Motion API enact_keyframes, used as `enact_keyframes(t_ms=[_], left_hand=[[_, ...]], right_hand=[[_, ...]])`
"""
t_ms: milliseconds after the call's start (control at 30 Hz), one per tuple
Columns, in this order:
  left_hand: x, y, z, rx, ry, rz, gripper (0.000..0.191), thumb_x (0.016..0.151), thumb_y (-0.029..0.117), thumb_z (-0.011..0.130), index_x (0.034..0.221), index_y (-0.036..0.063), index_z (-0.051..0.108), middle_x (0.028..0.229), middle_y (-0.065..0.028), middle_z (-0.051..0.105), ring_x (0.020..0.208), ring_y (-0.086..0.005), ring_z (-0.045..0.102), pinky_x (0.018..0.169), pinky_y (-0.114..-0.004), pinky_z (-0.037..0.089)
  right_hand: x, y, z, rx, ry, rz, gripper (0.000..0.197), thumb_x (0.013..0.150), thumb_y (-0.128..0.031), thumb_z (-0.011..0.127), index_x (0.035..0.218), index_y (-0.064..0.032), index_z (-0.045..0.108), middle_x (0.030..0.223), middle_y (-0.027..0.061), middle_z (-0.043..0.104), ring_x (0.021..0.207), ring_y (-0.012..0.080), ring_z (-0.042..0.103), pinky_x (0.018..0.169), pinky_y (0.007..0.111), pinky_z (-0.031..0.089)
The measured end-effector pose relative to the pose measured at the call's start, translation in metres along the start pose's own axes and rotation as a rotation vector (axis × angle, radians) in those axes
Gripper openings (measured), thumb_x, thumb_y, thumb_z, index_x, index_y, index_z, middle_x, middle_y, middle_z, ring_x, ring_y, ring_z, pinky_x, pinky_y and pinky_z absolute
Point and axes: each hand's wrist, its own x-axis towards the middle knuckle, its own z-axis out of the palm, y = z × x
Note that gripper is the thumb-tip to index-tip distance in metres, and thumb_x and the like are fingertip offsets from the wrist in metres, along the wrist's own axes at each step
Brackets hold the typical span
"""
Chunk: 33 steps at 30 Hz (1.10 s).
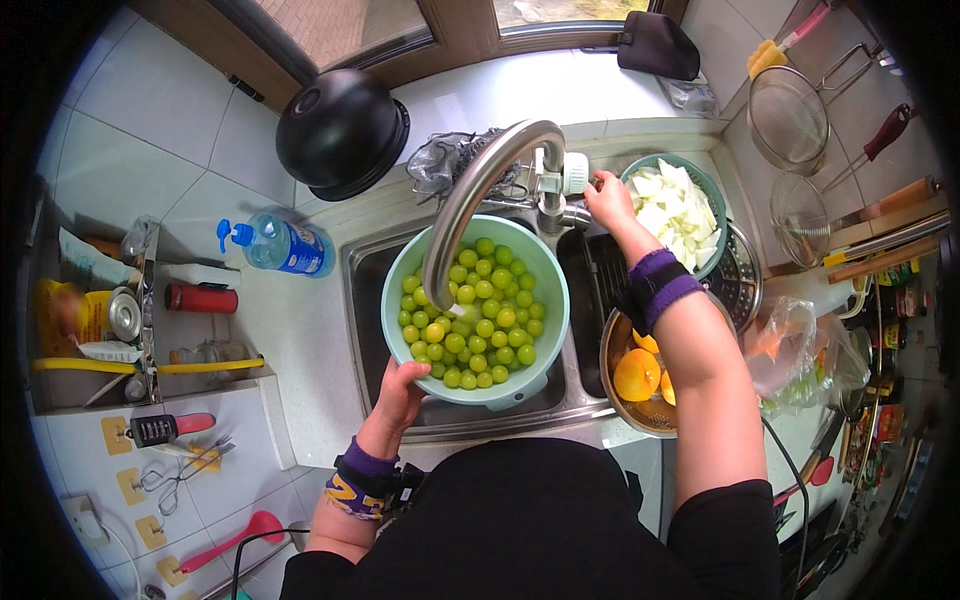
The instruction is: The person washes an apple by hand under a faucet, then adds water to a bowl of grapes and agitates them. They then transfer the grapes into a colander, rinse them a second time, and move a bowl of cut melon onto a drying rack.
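My left hand [400, 391] grips the near left rim of a light-green plastic basin [556, 296], which sits over the stainless steel sink [361, 300]. Inside the basin lie many green grapes [484, 289]. A curved metal faucet [487, 172] arches above them, its outlet over the fruit, where a blurred stream seems to fall. My right hand [609, 201] reaches to the area beside the faucet's base, near a white ribbed fitting [575, 173] and the metal valve; whether its fingers grip the handle is hidden. Right of that hand, white vegetable pieces [675, 214] fill a green colander [718, 225].
A metal bowl [656, 429] with orange pieces [637, 375] stands by the sink's right side, under my right arm. A soap bottle [289, 246] and an upturned black bowl [334, 131] are at the left. Strainers [787, 120] hang on the right wall.
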Motion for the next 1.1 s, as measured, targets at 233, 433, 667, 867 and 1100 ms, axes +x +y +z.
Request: enact_keyframes(t_ms=[233,433,667,867,1100], left_hand=[[-0.001,0.001,0.002,-0.001,0.011,0.023,0.063,0.067,0.012,0.051,0.125,0.0006,0.030,0.120,-0.0137,0.043,0.109,-0.0267,0.045,0.093,-0.038,0.037],[0.003,0.002,0.003,-0.002,0.040,-0.015,0.061,0.066,0.010,0.049,0.124,-0.0005,0.031,0.119,-0.0132,0.044,0.108,-0.0262,0.045,0.092,-0.037,0.036],[0.020,-0.003,0.005,0.005,0.006,-0.103,0.058,0.067,0.006,0.046,0.122,0.0034,0.031,0.115,-0.0119,0.044,0.103,-0.0266,0.048,0.079,-0.041,0.046],[0.026,-0.016,0.006,-0.023,-0.020,-0.151,0.063,0.065,0.006,0.043,0.126,0.0088,0.028,0.116,-0.0113,0.043,0.103,-0.0271,0.049,0.076,-0.043,0.049],[0.020,-0.013,0.015,0.101,-0.014,-0.113,0.062,0.062,0.005,0.046,0.122,0.0047,0.031,0.109,-0.0112,0.047,0.095,-0.0253,0.053,0.071,-0.040,0.051]], right_hand=[[-0.056,-0.035,-0.029,0.080,0.024,-0.237,0.040,0.075,-0.019,0.058,0.109,-0.0003,0.049,0.093,0.0185,0.056,0.085,0.0274,0.057,0.074,0.034,0.045],[-0.118,-0.071,-0.058,0.105,-0.113,-0.404,0.019,0.073,-0.011,0.058,0.091,-0.0052,0.058,0.081,0.0114,0.057,0.073,0.0224,0.058,0.063,0.032,0.047],[-0.194,-0.100,-0.020,-0.095,-0.523,-0.929,0.040,0.071,-0.012,0.059,0.109,-0.0142,0.050,0.111,0.0091,0.048,0.106,0.0295,0.045,0.087,0.041,0.039],[-0.207,-0.084,0.010,-0.358,-0.570,-1.150,0.056,0.073,-0.034,0.059,0.124,-0.0266,0.038,0.132,0.0084,0.031,0.123,0.0335,0.025,0.094,0.059,0.021],[-0.181,-0.063,-0.021,-0.697,-0.623,-1.066,0.065,0.065,-0.040,0.065,0.124,-0.0287,0.040,0.136,0.0108,0.023,0.125,0.0351,0.020,0.095,0.059,0.021]])
